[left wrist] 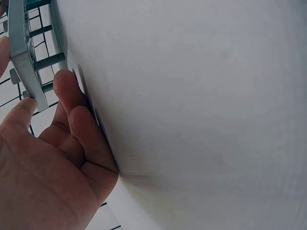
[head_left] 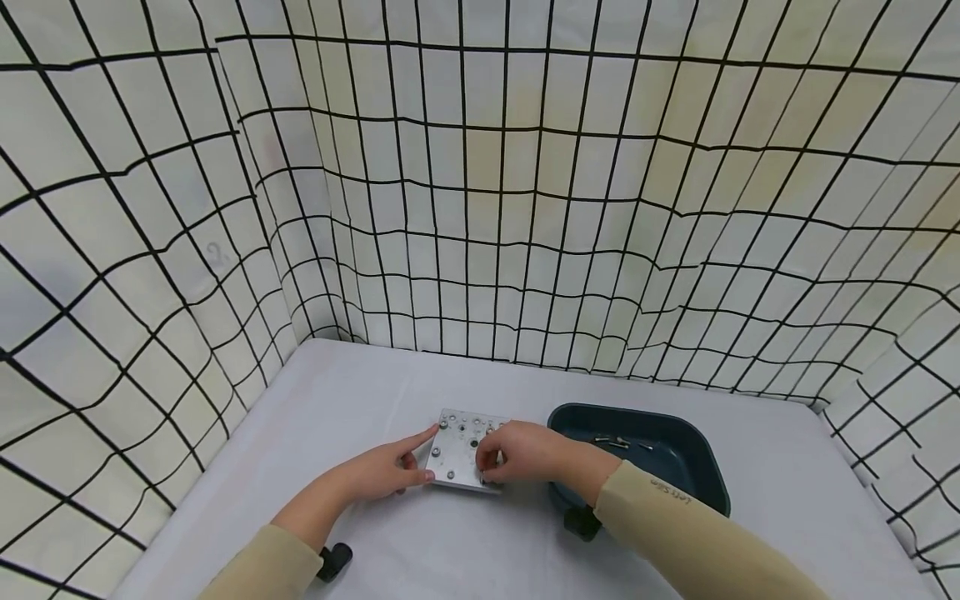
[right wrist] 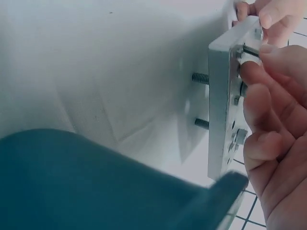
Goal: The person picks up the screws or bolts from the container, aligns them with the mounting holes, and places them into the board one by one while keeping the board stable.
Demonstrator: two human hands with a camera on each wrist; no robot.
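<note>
A silvery metal plate [head_left: 462, 464] lies in front of me, with several bolts [head_left: 436, 452] set in its holes. Their threaded ends [left wrist: 49, 61] stick out below the plate in the left wrist view. My left hand [head_left: 378, 473] holds the plate by its left side, index finger at the far corner and thumb at the near one; its other fingers are curled beside the plate's underside. My right hand [head_left: 534, 452] is over the plate's right part. Between its thumb and index finger it pinches a threaded screw [right wrist: 251, 51], whose end is at the plate's face.
A dark teal tray [head_left: 637, 409] stands right of the plate, under my right forearm, with several small metal parts [head_left: 613, 442] in it. White cloth covers the table [head_left: 375, 392]. Black netting [head_left: 495, 192] over white sheeting walls the back and sides.
</note>
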